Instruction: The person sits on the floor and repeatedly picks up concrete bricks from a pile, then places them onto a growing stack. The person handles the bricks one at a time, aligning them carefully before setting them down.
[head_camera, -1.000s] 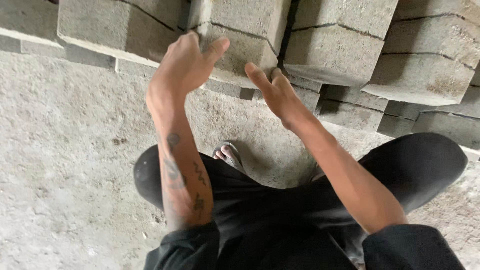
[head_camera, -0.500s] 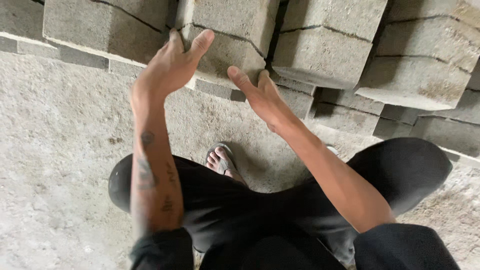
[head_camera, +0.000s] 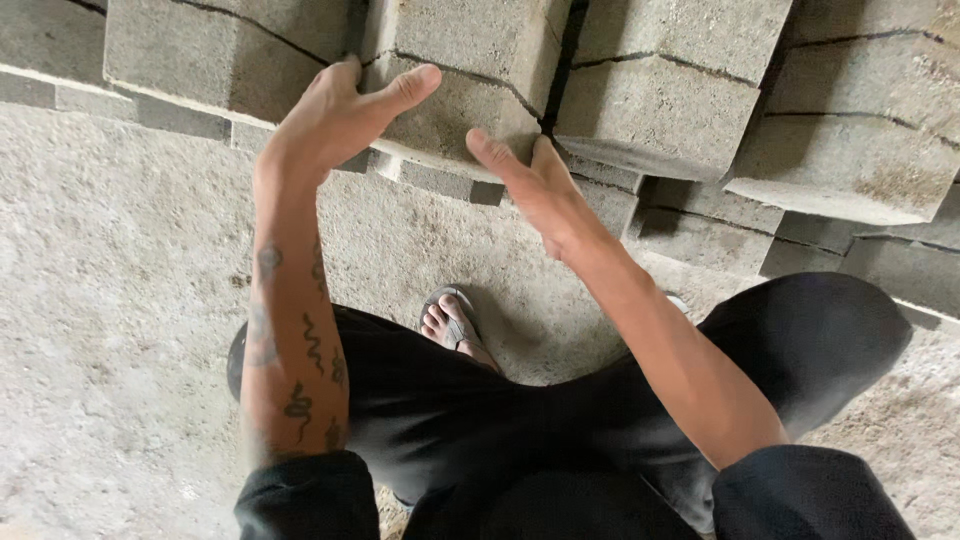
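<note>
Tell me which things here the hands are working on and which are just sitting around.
In hand:
- left hand, open, on the grey concrete block
- right hand, open, beside it
- grey rectangular concrete block between them

Just around:
- other stacked grey concrete blocks
- rough concrete floor
- grey sandal on the foot

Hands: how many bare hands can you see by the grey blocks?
2. The left hand is spread open against a grey rectangular concrete block in the stack. The right hand is open just below that block's lower edge. No other hands show.
</note>
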